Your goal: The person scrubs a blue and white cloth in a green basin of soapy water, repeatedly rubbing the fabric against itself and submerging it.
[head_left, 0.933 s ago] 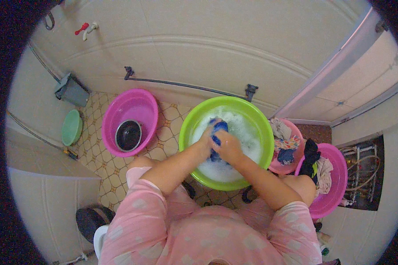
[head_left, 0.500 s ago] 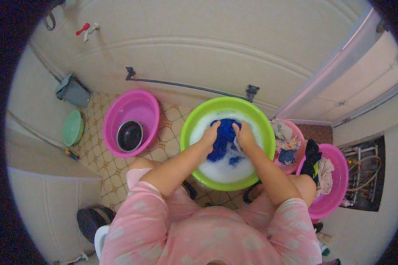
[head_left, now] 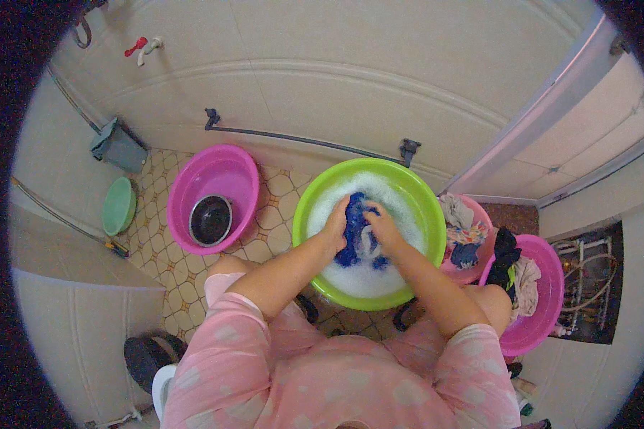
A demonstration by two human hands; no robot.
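Note:
A wet blue garment [head_left: 352, 232] lies bunched in white suds inside a lime-green basin [head_left: 428, 207] between my knees. My left hand [head_left: 335, 223] grips the garment's left side, its fingers curled into the cloth. On the opposite side my right hand [head_left: 383, 227] has its fingers bent over the cloth and holds it. A pale patch of suds or print shows on the cloth between the hands. The garment's lower part is hidden by foam.
To the left stands a pink basin [head_left: 247, 161] with a dark round pot [head_left: 211, 220] in it. Clothes [head_left: 465, 232] fill a light pink tub at the right, beside a bright pink basin [head_left: 551, 286] with more clothes. A grey pipe [head_left: 300, 143] runs along the wall.
My hands have drawn closer together, the right one moving left over the cloth. The blue garment is bunched narrower than before.

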